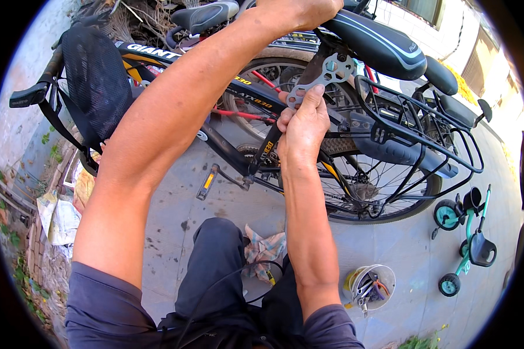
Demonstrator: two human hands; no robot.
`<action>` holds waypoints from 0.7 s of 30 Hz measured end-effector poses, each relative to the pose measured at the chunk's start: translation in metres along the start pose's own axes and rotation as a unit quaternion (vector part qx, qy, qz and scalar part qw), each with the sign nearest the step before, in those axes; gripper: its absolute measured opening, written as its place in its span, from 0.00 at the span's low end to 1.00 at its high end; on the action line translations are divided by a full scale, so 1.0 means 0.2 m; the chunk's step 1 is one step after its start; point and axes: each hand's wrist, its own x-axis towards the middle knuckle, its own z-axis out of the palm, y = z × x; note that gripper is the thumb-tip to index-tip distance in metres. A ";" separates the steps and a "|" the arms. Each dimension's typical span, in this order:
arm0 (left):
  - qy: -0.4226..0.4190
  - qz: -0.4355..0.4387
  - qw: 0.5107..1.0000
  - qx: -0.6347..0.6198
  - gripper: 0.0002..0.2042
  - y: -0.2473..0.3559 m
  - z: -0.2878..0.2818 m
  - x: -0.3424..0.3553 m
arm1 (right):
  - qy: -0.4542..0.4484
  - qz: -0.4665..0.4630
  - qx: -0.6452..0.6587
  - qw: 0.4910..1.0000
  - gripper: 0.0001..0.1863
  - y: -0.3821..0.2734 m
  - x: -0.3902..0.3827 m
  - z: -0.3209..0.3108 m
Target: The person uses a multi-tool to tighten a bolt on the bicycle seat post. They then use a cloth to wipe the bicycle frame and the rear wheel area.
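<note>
My right hand (305, 125) holds a flat silver multi-hole bicycle wrench (319, 83), thumb on top and fingers beneath. The wrench's wide end lies against the seat post area, just under a black bicycle saddle (378, 43) with pale stripes. Up at the top edge, my left hand (311, 11) is closed at the saddle's front end; part of its grip is cut off by the frame. Below both hands stands the black bicycle (221, 148) with yellow markings, its handlebar to the left and rear wheel to the right. Exactly where the wrench meets the bolt cannot be made out.
A black rear rack (448, 125) juts out right of the saddle. On the paving sit a white bucket of hand tools (384, 276), a checked cloth (263, 247) and a small green tricycle (466, 250). More bicycles stand behind. A black mesh bag (96, 81) hangs at the handlebar.
</note>
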 end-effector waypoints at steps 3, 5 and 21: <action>0.001 -0.014 0.999 -0.040 0.29 0.00 -0.01 -0.01 | -0.022 -0.022 0.016 0.999 0.23 0.03 0.03 -0.04; -0.012 -0.021 0.999 -0.030 0.29 0.00 0.00 -0.01 | -0.023 -0.057 0.035 0.997 0.25 0.07 0.03 -0.05; -0.028 -0.053 0.998 -0.031 0.27 0.00 -0.02 0.01 | -0.018 -0.088 -0.075 0.993 0.19 0.05 0.07 -0.13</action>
